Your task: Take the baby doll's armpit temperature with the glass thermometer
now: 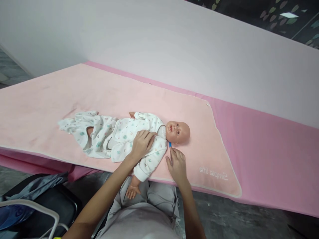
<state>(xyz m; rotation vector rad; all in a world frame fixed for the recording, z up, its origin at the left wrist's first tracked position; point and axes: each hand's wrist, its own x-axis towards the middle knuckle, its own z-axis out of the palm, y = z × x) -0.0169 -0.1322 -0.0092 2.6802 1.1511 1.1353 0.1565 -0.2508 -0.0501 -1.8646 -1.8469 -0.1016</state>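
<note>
A baby doll (177,132) lies on its back, its head toward the right, in a white patterned jacket (156,152). White patterned trousers (98,134) lie loose and rumpled about its legs. My left hand (143,144) rests on the doll's chest, fingers bent closed at the jacket's front edge near the collar. Beside the doll's neck, my right hand (177,165) is closed around a slim stick with a blue end (170,144). That blue end points at the collar, and the fingers cover much of the stick.
A pale pink mat (211,156) with white trim lies over a darker pink cover (269,149). A white wall (174,46) stands behind. At the lower left is a black chair (62,202) with fabric on it. One doll arm hangs past the mat's front edge.
</note>
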